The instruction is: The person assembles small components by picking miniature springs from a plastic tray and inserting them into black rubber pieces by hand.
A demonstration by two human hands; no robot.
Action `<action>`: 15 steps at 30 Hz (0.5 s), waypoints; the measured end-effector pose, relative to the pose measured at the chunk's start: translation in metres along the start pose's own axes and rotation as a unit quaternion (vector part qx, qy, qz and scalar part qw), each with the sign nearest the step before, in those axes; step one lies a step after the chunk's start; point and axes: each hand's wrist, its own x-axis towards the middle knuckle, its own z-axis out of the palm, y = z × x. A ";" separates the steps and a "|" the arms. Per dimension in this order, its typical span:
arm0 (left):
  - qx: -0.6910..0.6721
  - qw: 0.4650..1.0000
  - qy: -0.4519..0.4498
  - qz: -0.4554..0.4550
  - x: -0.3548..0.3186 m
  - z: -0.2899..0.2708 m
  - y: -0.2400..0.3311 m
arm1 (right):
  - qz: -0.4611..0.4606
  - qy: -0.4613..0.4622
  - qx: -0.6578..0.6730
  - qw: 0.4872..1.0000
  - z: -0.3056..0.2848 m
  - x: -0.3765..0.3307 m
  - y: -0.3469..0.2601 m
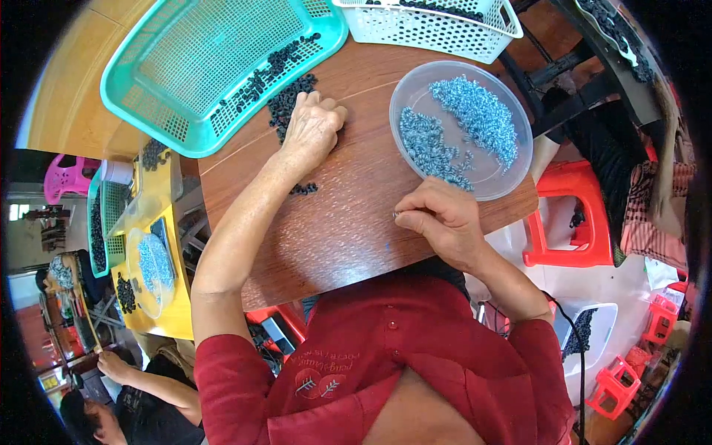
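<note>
Dark red shirt (pixel 423 322), short sleeves (pixel 233 378), embroidered chest emblem (pixel 319 383)

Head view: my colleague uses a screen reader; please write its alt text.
Left hand beside small black pieces and a turquoise basket; right hand pinching something tiny near a translucent bowl of blue pieces, over a brown table.

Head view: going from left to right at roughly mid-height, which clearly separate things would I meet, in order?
Pink stool → yellow table → person's left hand → person's right hand → large red stool.
</note>
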 end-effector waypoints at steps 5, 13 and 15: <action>0.000 1.000 0.029 0.000 0.004 -0.015 -0.003 | -0.018 0.009 -0.018 1.000 0.001 -0.001 0.000; -0.717 0.630 0.101 -0.281 -0.036 -0.075 0.056 | 0.010 0.027 0.000 1.000 0.004 -0.003 -0.002; -0.791 0.534 0.088 -0.285 -0.050 -0.071 0.066 | 0.011 0.027 0.002 1.000 0.006 -0.002 -0.005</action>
